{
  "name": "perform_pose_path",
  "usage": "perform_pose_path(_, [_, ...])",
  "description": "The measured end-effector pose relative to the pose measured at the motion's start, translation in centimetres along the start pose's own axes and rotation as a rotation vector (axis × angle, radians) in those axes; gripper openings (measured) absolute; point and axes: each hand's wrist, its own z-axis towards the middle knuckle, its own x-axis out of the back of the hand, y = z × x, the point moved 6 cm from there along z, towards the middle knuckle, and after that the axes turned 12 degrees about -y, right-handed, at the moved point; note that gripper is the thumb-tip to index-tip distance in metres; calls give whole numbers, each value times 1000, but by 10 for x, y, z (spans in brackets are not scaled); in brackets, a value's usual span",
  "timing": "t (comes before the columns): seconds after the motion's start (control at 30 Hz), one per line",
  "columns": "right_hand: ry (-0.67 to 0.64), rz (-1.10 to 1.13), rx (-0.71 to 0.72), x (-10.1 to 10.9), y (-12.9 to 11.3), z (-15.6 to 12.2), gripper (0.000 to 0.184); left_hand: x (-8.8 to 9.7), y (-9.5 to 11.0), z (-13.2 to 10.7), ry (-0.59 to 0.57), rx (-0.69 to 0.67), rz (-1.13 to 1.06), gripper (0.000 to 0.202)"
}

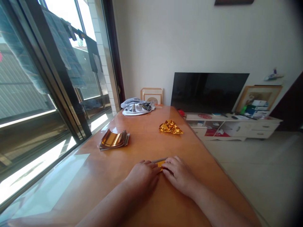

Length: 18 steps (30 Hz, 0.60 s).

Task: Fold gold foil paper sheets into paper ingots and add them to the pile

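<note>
Low over the wooden table (142, 126), a sheet of gold foil paper (161, 164) lies between my two hands, with a greyish edge along its far side. My left hand (145, 176) is closed over the sheet's left part, fingers bent and pressed together. From the right, my right hand (178, 174) grips the sheet with curled fingers and thumb. Most of the paper is hidden under both hands. Further off to the left sits a curved stack of gold foil sheets (113, 138). Shiny folded gold foil pieces (170, 127) form a small pile ahead of my right hand.
A grey cloth bundle (137, 106) rests at the table's far end, with framed pictures (151, 94) behind it. Glass sliding doors (59, 63) run along the left. Beyond the table's right edge stand a television (208, 92) and a white cabinet (239, 128).
</note>
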Motion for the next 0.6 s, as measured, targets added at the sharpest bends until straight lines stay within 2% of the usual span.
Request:
perform_pose_path(0.2, [-28,-3,-31,-2,-1,-1,21,0,-2,-13,79,-19,-73,22])
perform_pose_path(0.5, [-42,-3,-52,-1,3,-3,24,-4,-5,-16,36,39,-68,25])
perform_pose_path(0.6, [-60,11,-52,1,3,-3,23,-1,-11,-16,30,120,-65,23])
